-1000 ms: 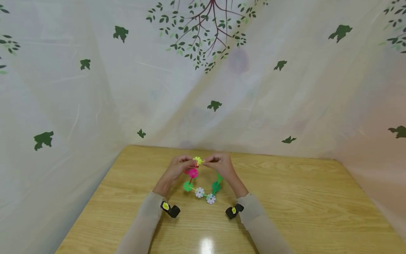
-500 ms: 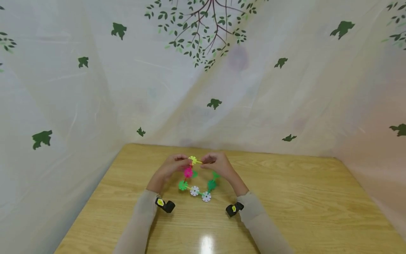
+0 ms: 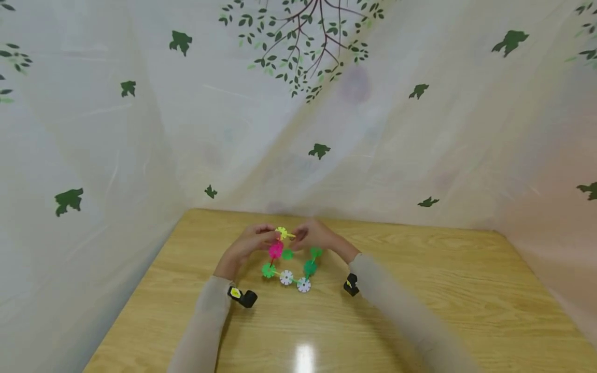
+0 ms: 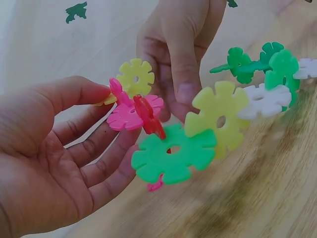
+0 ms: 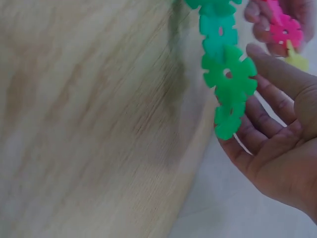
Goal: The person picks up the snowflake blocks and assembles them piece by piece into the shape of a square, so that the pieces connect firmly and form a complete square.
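A chain of notched, flower-shaped interlocking plastic discs hangs over the table in a U shape. My left hand pinches its upper left end between thumb and fingers, by the yellow disc and pink disc. Below run a red disc, a green disc, a larger yellow disc and white discs. The other end rises through teal and green discs beside my right hand. That hand's fingers are spread and loosely bent, with no disc pinched; the green end lies close against its fingers.
The wooden table extends around both hands. Behind it hangs a pale cloth printed with leaves and birds. A small black camera sits on each wrist, the left camera and right camera.
The right hand has let go of the yellow end and its fingers have loosened; its forearm has swung outward. The left hand and chain moved slightly left, still held.
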The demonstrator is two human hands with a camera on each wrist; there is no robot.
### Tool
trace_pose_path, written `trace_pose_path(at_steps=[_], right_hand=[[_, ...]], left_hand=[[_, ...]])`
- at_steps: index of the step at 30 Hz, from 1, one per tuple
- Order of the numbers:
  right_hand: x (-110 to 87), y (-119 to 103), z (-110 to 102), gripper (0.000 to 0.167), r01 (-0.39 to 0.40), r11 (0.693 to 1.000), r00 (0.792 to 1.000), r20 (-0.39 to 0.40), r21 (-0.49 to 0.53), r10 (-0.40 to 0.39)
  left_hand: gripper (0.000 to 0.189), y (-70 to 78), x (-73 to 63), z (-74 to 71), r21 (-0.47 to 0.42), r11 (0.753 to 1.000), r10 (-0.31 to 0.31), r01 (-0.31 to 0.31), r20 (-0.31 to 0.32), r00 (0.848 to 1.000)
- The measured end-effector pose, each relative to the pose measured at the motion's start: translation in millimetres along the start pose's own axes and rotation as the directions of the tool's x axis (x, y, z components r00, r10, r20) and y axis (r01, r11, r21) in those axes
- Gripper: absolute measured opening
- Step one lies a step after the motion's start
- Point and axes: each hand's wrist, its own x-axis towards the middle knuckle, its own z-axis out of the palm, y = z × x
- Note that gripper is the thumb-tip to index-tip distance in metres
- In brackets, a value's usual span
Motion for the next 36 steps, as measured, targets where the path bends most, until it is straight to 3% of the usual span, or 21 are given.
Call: trace_pose_path(at_steps=[6, 13, 22, 28, 31, 36], right_hand=[[10.6, 3.8, 0.2, 0.024, -0.015, 1.0, 0.993, 0.118, -0.002, 0.015], [14.3, 3.9, 9.1, 0.034, -0.047, 0.999, 0.989, 0.138, -0.009, 0.048], [16.4, 1.8, 16.4, 0.034, 0.002, 0.999, 0.993, 0.12, -0.032, 0.002], [13.0, 1.9, 13.3, 0.031, -0.047, 0.997, 0.993, 0.102, -0.054, 0.052], [9.2, 4.6, 10.4, 0.028, -0.079, 0.997, 0.995, 0.066, -0.019, 0.08], [-0.1, 7.4, 2.4, 0.02, -0.064, 0.997, 0.997, -0.046, 0.05, 0.066]], left_hand=[[0.027, 3.0, 3.1, 4.8, -0.006, 1.0, -0.004, 0.004, 0.003, 1.0], [0.026, 0.0, 2.0, 7.9, 0.005, 1.0, -0.014, 0.014, 0.007, 1.0], [0.024, 1.6, 1.4, 10.2, -0.008, 1.0, -0.027, 0.027, 0.007, 1.0], [0.023, -0.1, 1.7, 12.0, -0.009, 0.999, -0.031, 0.031, 0.028, 0.999], [0.021, -0.6, 1.3, 13.3, -0.008, 0.999, -0.045, 0.045, 0.036, 0.998], [0.018, 0.8, 1.5, 14.5, 0.019, 0.998, -0.065, 0.065, 0.029, 0.997]])
